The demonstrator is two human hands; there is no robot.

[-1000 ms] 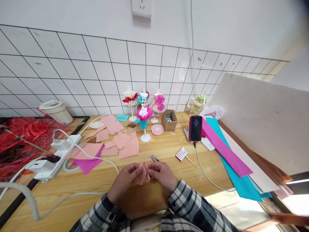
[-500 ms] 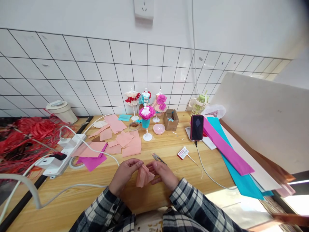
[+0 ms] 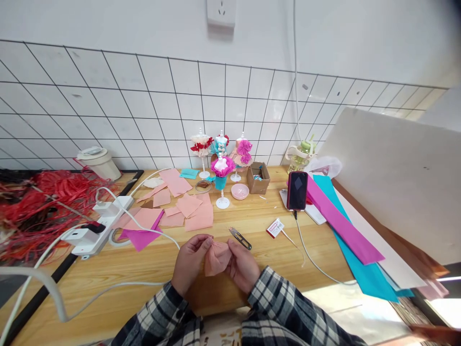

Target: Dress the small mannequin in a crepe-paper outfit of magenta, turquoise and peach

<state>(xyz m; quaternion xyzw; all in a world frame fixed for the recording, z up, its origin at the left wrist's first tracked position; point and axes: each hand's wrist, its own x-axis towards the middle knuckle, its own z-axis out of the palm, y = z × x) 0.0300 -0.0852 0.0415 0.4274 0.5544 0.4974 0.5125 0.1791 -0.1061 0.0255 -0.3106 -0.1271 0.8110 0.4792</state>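
Observation:
A gathered piece of peach crepe paper (image 3: 217,259) hangs between my two hands, just above the wooden table. My left hand (image 3: 192,257) pinches its pleated top edge between thumb and finger. With thumb and fingers, my right hand (image 3: 242,263) grips the paper's other side. Thread snips (image 3: 240,238) lie on the table just beyond my right hand. Farther back stands a small white dress form (image 3: 222,180) with a magenta ruffle and a turquoise skirt. Loose peach paper pieces (image 3: 199,215) are spread to its left.
Behind are more dressed forms (image 3: 201,149), a pink bowl (image 3: 240,191) and a cardboard box (image 3: 258,179). A phone (image 3: 297,191) stands at right by long crepe paper strips (image 3: 345,221). A power strip (image 3: 104,226) with white cables crosses the left side, near red shredded strands (image 3: 39,211).
The peach paper has been spread wider, its gathered edge now stretched between both hands. My right hand has shifted slightly, uncovering more of the snips. The view has shifted slightly.

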